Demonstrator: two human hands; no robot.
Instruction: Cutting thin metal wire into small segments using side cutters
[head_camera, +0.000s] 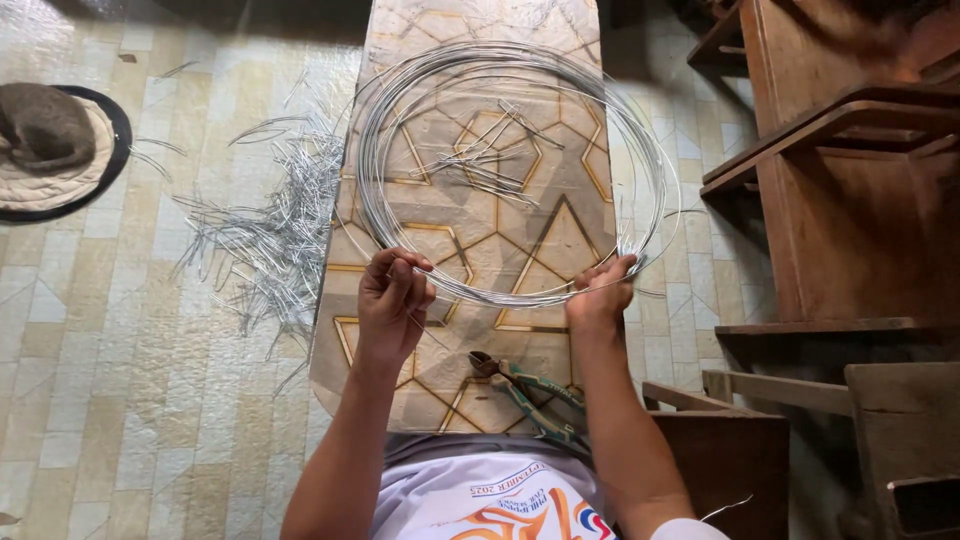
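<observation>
On patterned board (560, 240) over tiled floor (120, 400): wire coil (380, 180), L hand (393, 295) & R hand (598, 295) fingers closed on it

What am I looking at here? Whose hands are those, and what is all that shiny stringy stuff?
The camera sits on a person's head and looks down, so you see that person's own arms. The left hand and the right hand both grip a big coil of silver wire, which lies on a narrow board with a gold line pattern. Short cut wire pieces lie inside the coil, and a bigger heap of wire pieces is on the tiled floor to the left. Pliers with green handles rest near the person. A cat sleeps on a round mat.
</observation>
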